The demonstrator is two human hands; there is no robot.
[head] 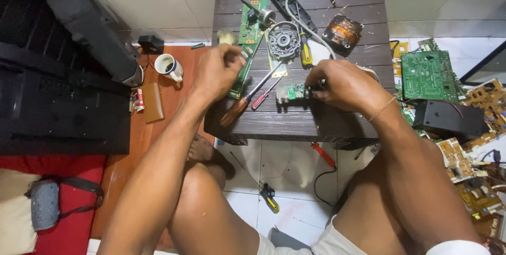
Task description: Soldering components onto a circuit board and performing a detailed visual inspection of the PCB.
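dark wood: the surface (327, 120) carries tools and boards.
left hand (219, 70): fingers closed on a brush (226, 37).
right hand (345, 83): fingers pinch a small green board (292, 93) near the front edge.
risk: loose screwdrivers (253, 94) could roll off if nudged.

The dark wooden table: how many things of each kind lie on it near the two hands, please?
On the table, near the left hand and right hand:
Long green circuit boards: 1
Small green board at the right hand: 1
Screwdrivers, brown-handled, red, yellow: 3
Round grey motor part: 1
Copper coil: 1
Total: 7
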